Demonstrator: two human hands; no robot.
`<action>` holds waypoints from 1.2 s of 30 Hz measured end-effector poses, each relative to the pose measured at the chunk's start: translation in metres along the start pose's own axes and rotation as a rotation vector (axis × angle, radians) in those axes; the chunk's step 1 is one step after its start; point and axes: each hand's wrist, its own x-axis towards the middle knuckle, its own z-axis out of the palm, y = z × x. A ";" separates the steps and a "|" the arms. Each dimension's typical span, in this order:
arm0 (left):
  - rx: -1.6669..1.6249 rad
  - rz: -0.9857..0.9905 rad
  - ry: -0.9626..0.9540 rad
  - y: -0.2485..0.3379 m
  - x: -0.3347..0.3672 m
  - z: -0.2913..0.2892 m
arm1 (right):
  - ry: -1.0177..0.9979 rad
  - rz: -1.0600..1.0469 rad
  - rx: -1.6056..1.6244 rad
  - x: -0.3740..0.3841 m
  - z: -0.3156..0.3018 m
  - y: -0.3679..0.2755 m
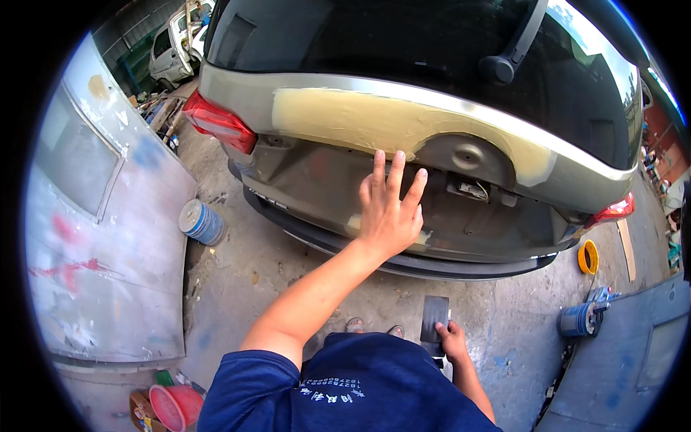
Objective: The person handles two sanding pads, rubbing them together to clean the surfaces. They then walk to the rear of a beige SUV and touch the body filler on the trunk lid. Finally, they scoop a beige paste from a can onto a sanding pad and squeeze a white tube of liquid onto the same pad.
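Note:
In front of me is the car's tailgate (248, 83), with a broad patch of pale yellow body filler (338, 119) spread below the rear window. My left hand (391, 216) reaches out with its fingers spread and nothing in it. Its fingertips meet the lower edge of the filler, near a dark round recess (468, 156); whether they press on it I cannot tell. Low by my right side, my right hand (453, 342) is closed on a flat dark grey rectangular plate (435, 317), its thumb on top.
A paint-splashed metal panel (108, 302) stands at left, beside a blue bucket (202, 223). To the right are a yellow ring (588, 257), another blue can (578, 321) and a blue-grey panel (633, 367). A pink bucket (175, 407) sits at the lower left. The dark bumper (410, 266) juts toward me.

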 end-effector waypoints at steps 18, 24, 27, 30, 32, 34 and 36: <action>-1.632 -1.331 0.487 -0.083 0.012 -0.024 | -0.025 -0.021 -0.031 0.007 -0.011 0.015; -1.707 -1.297 0.430 -0.124 0.022 -0.055 | -0.048 -0.005 -0.009 0.009 -0.010 0.017; -1.683 -1.328 0.416 -0.119 0.024 -0.058 | -0.040 -0.002 -0.020 0.006 -0.007 0.011; -1.668 -1.309 0.409 -0.104 0.026 -0.054 | -0.042 -0.013 -0.056 0.006 -0.004 0.007; -1.614 -1.286 0.436 -0.093 0.029 -0.050 | -0.043 -0.027 -0.038 0.007 -0.001 0.009; -1.586 -1.242 0.447 -0.088 0.029 -0.045 | -0.045 -0.035 -0.034 0.007 0.000 0.009; -1.554 -1.208 0.461 -0.082 0.031 -0.043 | -0.048 -0.037 -0.043 0.007 0.000 0.009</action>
